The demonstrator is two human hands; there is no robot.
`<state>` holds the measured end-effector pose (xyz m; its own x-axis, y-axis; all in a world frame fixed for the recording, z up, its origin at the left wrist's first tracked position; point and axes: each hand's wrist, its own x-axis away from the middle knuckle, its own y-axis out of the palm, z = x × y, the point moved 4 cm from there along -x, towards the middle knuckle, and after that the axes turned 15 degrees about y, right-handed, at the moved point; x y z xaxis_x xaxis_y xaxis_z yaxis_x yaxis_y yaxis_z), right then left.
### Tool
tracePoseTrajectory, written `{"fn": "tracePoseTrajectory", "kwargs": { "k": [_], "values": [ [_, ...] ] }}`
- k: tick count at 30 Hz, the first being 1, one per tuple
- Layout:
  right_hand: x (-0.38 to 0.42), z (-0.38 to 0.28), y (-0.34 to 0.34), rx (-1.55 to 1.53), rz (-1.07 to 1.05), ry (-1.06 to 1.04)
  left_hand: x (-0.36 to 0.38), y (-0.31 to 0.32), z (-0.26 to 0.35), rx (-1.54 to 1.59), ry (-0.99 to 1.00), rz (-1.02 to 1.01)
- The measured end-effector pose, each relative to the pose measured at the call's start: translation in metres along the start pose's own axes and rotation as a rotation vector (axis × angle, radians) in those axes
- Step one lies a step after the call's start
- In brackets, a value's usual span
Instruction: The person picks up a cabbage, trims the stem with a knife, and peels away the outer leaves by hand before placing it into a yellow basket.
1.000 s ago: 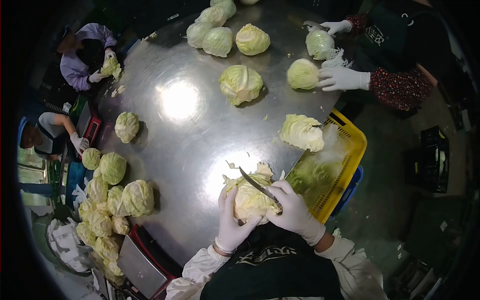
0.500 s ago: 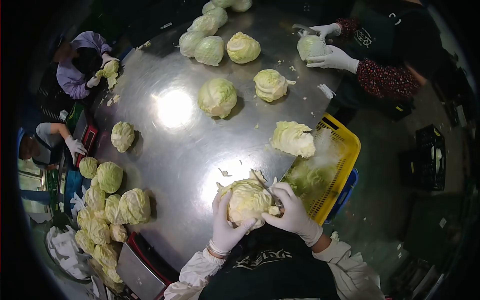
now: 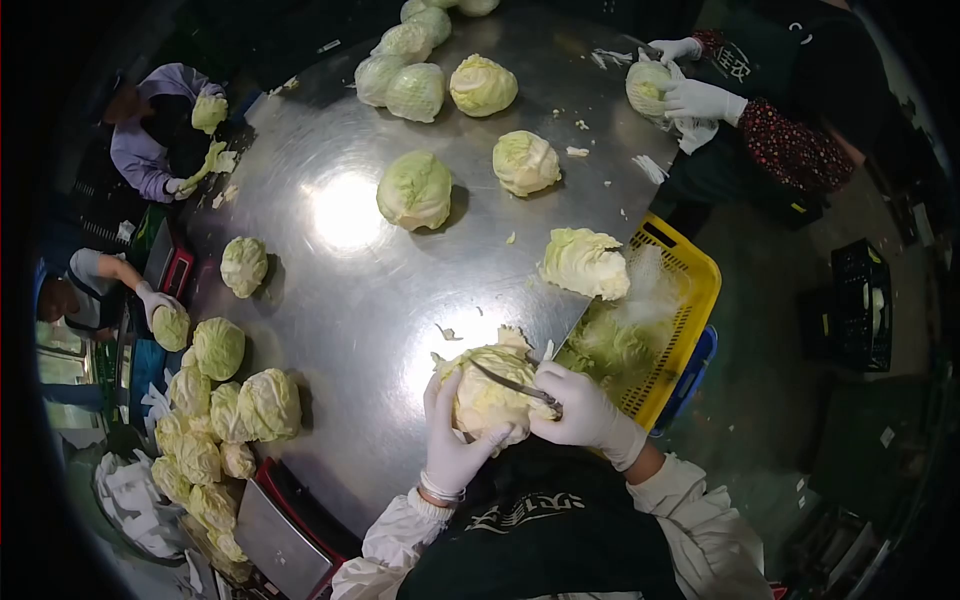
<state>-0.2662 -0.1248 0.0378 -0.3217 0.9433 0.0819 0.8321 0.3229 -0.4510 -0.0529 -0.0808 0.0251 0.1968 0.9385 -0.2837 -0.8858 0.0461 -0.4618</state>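
Note:
A pale cabbage (image 3: 490, 400) rests at the near edge of the metal table (image 3: 350, 350). Its left side is in the grip of my left hand (image 3: 455, 435), gloved in white, with the thumb along the bottom. My right hand (image 3: 578, 405), also gloved, is closed round the handle of a curved knife (image 3: 505, 378), whose dark blade lies across the top of the cabbage. Small leaf scraps (image 3: 447, 333) lie just beyond the cabbage. A loose cabbage leaf (image 3: 585, 262) is near the table's right edge.
A yellow basket (image 3: 688, 330) with leaves and netting stands right of the table, a blue one (image 3: 690, 380) beneath. Several cabbages (image 3: 415, 190) are spread beyond; more are piled left by a scale (image 3: 280, 540). Co-workers handle cabbages at the upper right and left.
The knife blade has swung left over the cabbage. The right co-worker's cabbage has moved right. At the left, one co-worker has raised a cabbage, and another's hand now holds one.

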Motion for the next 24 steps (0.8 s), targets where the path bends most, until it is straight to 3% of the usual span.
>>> {"fn": "tracePoseTrajectory", "kwargs": {
  "k": [1, 3, 5, 6, 7, 9, 10, 11, 14, 16, 20, 23, 24],
  "values": [
    [0.001, 0.005, -0.003, -0.026, 0.022, 0.028, 0.001, 0.001, -0.002, 0.001, 0.002, 0.0],
    [0.007, 0.018, -0.007, -0.052, 0.049, 0.056, 0.006, 0.001, -0.011, 0.345, -0.073, 0.134],
    [0.014, 0.055, -0.025, 0.077, 0.425, 0.325, 0.011, -0.007, -0.015, 0.22, -0.012, 0.068],
    [0.014, 0.052, -0.035, 0.189, 0.468, 0.354, 0.014, -0.008, -0.018, 0.412, -0.12, 0.123],
    [0.016, 0.047, -0.035, 0.187, 0.472, 0.357, 0.017, -0.008, -0.021, 0.601, -0.232, 0.176],
    [0.02, 0.029, -0.027, -0.047, 0.295, 0.352, 0.02, -0.013, -0.024, 0.582, -0.248, 0.155],
    [0.021, 0.028, -0.015, -0.173, 0.097, 0.434, 0.021, -0.012, -0.025, 0.563, -0.258, 0.14],
    [0.018, 0.022, 0.001, -0.249, 0.038, 0.332, 0.021, -0.01, -0.023, 0.565, -0.257, 0.127],
    [0.015, 0.019, 0.037, -0.188, 0.053, 0.314, 0.02, -0.007, -0.017, 0.516, -0.189, 0.138],
    [0.008, 0.019, 0.038, -0.205, 0.088, 0.102, 0.025, -0.008, -0.028, 0.417, -0.322, 0.254],
    [0.007, 0.028, 0.027, -0.224, -0.047, 0.1, 0.029, -0.01, -0.027, 0.532, -0.343, 0.247],
    [0.006, 0.034, 0.027, -0.04, -0.065, 0.256, 0.03, -0.008, -0.025, 0.464, -0.224, 0.199],
    [0.005, 0.063, 0.026, 0.038, 0.09, 0.29, 0.03, -0.009, -0.025, 0.461, -0.229, 0.202]
  ]
}}
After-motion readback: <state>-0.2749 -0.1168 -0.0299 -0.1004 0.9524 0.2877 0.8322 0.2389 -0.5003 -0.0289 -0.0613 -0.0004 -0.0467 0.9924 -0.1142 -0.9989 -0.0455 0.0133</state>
